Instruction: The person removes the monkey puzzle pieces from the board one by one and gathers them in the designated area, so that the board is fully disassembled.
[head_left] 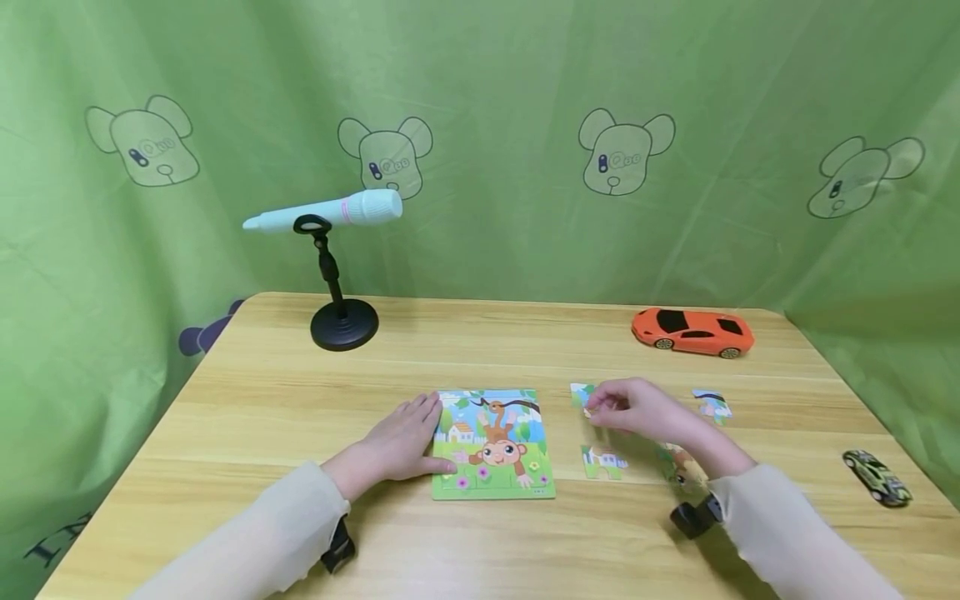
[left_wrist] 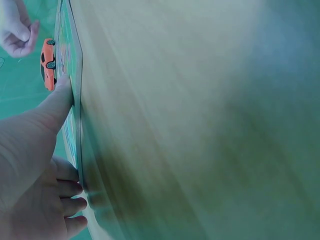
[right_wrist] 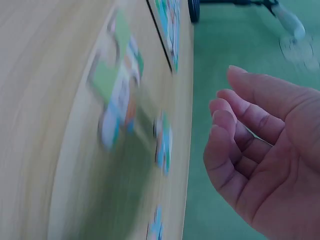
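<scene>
A square monkey jigsaw puzzle (head_left: 487, 486) lies flat on the table, its picture filled in across the board. My left hand (head_left: 400, 437) rests at its left edge, thumb over the lower left of the picture. In the left wrist view, that thumb (left_wrist: 61, 95) lies along the board and the other fingers bend at its side. Loosely bent, my right hand (head_left: 645, 410) hovers over the pieces, beside a blue-and-green puzzle piece (head_left: 581, 393). The right wrist view shows nothing between its fingers (right_wrist: 220, 155). Below it lies a piece with a white fence (head_left: 602, 463).
Near my right forearm lies a brown-and-green piece (head_left: 684, 468), with a branch piece (head_left: 712, 405) behind it. An orange toy car (head_left: 692, 332) stands at the back right, a small camouflage car (head_left: 876, 477) at the right. A black stand (head_left: 344, 324) holds a light-blue microphone (head_left: 322, 212).
</scene>
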